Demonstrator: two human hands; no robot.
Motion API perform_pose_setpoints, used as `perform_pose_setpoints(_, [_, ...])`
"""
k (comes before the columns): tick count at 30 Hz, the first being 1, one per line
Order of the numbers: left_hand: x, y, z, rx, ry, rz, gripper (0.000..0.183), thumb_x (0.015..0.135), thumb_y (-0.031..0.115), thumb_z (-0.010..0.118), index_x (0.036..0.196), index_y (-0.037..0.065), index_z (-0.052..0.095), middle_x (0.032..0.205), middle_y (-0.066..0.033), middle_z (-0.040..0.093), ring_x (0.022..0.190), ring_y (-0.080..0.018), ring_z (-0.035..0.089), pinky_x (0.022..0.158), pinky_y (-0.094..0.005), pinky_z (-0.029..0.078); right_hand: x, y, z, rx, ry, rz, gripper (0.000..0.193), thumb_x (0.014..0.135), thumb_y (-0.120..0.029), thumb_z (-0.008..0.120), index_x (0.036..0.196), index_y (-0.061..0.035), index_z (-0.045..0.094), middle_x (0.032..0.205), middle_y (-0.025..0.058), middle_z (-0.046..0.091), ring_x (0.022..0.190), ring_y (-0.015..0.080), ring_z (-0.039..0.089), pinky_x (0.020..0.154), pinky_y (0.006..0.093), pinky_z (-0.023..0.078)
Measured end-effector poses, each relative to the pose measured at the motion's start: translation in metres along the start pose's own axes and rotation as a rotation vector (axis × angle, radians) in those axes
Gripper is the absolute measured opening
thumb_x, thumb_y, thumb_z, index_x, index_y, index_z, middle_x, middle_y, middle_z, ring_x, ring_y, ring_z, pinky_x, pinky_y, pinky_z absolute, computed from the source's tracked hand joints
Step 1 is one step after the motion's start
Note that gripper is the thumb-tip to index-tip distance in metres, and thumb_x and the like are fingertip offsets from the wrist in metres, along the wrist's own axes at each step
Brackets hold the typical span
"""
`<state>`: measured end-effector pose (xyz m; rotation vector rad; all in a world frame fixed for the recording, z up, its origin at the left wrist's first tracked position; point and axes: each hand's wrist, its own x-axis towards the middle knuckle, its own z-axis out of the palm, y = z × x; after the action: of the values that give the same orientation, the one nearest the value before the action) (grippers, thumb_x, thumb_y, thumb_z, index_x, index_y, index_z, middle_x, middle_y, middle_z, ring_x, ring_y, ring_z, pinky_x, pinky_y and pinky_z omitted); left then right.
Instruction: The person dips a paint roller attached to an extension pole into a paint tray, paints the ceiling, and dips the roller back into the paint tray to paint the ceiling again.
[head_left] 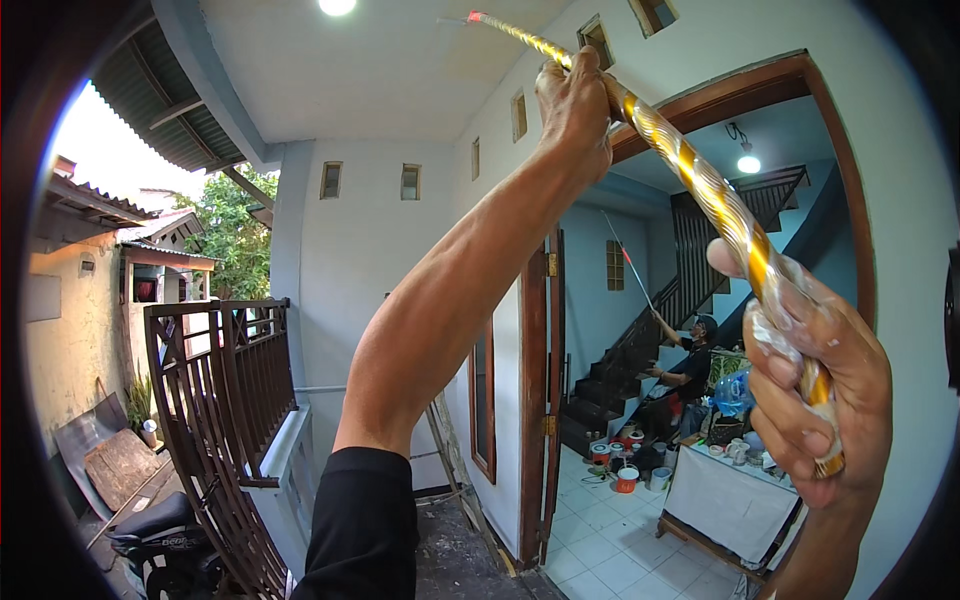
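Note:
Both hands grip a long gold and silver pole [690, 165] with a swirled pattern, which slants up and away toward the ceiling. My left hand [577, 105], arm stretched up, is wrapped round its upper part. Lower down at the right, my right hand [825, 350] is closed round the pole's near end; whitish smears, like paint, cover its fingers. At the far end a red tip [475, 17] shows close to the white ceiling [390, 70]. What is fixed beyond the tip is too faint to make out.
Wooden door frame [865, 210] stands at right. Inside, a person [690, 350] holds another pole [628, 258] beside dark stairs [600, 390]; paint buckets [627, 480] and a cluttered table [730, 500] stand on tiles. Left are a brown metal gate [215, 400] and motorbike [165, 540]. A ladder [455, 460] leans nearby.

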<state>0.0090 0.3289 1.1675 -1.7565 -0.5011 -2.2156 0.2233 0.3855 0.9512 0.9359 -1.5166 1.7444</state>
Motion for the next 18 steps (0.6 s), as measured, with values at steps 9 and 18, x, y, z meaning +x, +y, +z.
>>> perform_pose_setpoints(9, [-0.061, 0.03, 0.058, 0.052, -0.024, -0.065, 0.031, 0.102, 0.021, 0.058, 0.118, -0.001, 0.043, 0.088, -0.0079, 0.051, 0.067, -0.016, 0.051, 0.057, -0.0339, 0.048, -0.07, -0.016, -0.002, 0.112, 0.085, -0.007, 0.067, 0.108, -0.017, 0.04, 0.156, 0.0089, 0.0, 0.075, 0.0156, 0.05, 0.04, 0.0155, 0.057, 0.025, 0.0272, 0.046])
perform_pose_setpoints(18, [-0.062, 0.008, 0.006, 0.087, 0.013, -0.084, 0.022, 0.104, 0.023, 0.059, 0.108, 0.006, 0.045, 0.081, -0.0042, 0.05, 0.065, -0.0154, 0.052, 0.057, -0.0326, 0.049, -0.059, 0.015, 0.008, -0.161, 0.202, 0.136, 0.064, 0.098, -0.022, 0.057, 0.146, 0.0159, 0.036, 0.067, 0.0058, 0.048, 0.033, 0.006, 0.039, 0.029, 0.0255, 0.035])
